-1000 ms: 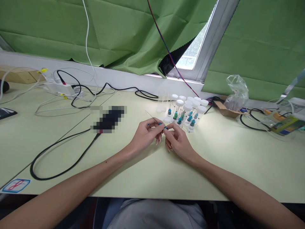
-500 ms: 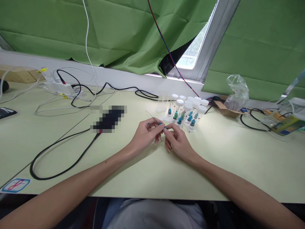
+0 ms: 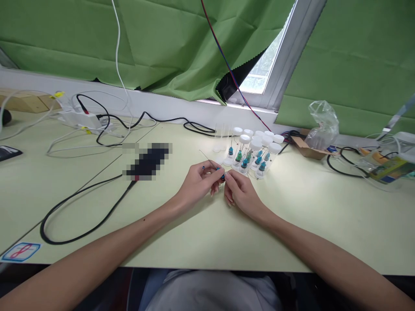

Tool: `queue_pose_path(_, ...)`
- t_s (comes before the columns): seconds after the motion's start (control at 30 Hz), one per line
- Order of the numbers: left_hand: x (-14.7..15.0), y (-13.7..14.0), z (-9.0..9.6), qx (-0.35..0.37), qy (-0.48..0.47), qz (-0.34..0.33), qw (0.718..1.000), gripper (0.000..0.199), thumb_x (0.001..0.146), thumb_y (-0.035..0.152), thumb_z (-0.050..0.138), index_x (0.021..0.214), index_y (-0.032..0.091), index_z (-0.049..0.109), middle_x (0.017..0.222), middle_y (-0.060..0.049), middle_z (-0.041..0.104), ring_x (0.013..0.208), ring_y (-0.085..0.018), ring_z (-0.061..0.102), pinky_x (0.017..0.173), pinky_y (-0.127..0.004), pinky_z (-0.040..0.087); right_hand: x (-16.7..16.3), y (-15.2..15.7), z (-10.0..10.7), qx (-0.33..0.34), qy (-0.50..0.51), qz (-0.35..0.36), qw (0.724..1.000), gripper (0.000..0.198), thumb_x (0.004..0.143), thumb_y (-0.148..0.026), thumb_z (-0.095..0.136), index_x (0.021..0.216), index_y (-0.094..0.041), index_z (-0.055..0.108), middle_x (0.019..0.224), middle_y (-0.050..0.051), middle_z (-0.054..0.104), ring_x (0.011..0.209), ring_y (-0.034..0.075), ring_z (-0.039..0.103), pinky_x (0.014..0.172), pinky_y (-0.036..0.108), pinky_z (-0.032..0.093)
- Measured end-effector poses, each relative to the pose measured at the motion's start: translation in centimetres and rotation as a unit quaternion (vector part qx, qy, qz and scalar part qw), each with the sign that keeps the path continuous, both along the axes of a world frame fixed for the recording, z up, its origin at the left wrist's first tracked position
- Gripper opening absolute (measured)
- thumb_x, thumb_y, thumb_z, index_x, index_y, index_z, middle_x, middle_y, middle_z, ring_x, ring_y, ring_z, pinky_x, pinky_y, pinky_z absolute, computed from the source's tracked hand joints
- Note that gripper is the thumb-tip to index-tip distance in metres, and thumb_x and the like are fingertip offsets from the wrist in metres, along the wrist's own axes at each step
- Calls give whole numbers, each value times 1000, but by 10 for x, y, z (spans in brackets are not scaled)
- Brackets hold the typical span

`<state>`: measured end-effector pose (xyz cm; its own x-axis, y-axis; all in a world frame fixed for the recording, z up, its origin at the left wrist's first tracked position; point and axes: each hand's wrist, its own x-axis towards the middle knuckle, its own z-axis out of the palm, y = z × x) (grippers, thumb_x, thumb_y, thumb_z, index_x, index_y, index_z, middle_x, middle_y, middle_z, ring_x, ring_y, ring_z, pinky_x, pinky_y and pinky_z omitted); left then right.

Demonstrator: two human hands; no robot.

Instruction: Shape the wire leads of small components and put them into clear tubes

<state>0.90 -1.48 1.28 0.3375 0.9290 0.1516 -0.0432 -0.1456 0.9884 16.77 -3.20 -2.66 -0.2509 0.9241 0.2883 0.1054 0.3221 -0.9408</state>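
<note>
My left hand [image 3: 198, 181] is closed in a pinch on a small blue-hubbed piece [image 3: 221, 173] that looks like a dispensing needle. Its thin metal stem [image 3: 207, 159] points up and to the left, past my index finger. A tiny blue bead-like part [image 3: 203, 167] shows beside the left fingers. Touching the hub's near end, my right hand [image 3: 241, 190] has thumb and index finger pressed together; what they hold is hidden. Just behind the right hand stand several clear vials with white caps [image 3: 244, 139], holding similar blue- or green-hubbed pieces [image 3: 239, 156].
Clear open tubes [image 3: 222, 134] stand left of the capped vials. A black pixelated object [image 3: 149, 162] lies on the left with a black cable [image 3: 48, 216] looped toward the front. At the back right are a cardboard box [image 3: 311, 149] and a plastic bag [image 3: 322, 125].
My right fingertips have shifted slightly on the hub, and more of its blue body shows between the hands. The small bead-like part has moved up slightly. The vials have stayed put.
</note>
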Motion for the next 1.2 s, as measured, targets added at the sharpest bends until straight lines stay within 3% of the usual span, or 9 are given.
queue_pose_path(0.23, 0, 2, -4, -1, -1, -10, 1000, 30, 80, 43, 72, 81, 17, 59, 66, 0, 59, 50, -11, 52, 54, -28, 44, -1, -2, 3, 2, -20, -13, 1000, 41, 102, -52, 36, 77, -22, 48, 49, -6, 45, 41, 11, 44, 47, 26, 40)
queue_pose_path(0.67, -1, 2, -4, 21, 21, -7, 1000, 27, 83, 41, 69, 80, 17, 58, 60, 3, 54, 50, -11, 51, 53, -26, 42, 0, 0, 2, 6, -24, 1, 1000, 38, 102, -50, 38, 80, -22, 49, 49, -7, 47, 41, 10, 43, 45, 24, 39)
queue_pose_path(1.07, -3, 3, -2, 41, 89, -1, 995, 18, 86, 32, 61, 77, 17, 57, 57, 3, 52, 51, -10, 50, 51, -24, 39, 2, 2, -1, 8, -67, 23, 997, 40, 104, -46, 33, 80, -20, 51, 51, -6, 49, 45, 11, 46, 49, 23, 39)
queue_pose_path(1.2, -3, 4, -4, 86, 129, 6, 988, 15, 85, 30, 60, 76, 18, 58, 60, 3, 53, 54, -11, 51, 55, -25, 42, 3, 2, 1, 14, -98, 45, 994, 35, 104, -41, 35, 82, -20, 52, 53, -5, 51, 47, 11, 46, 53, 24, 38)
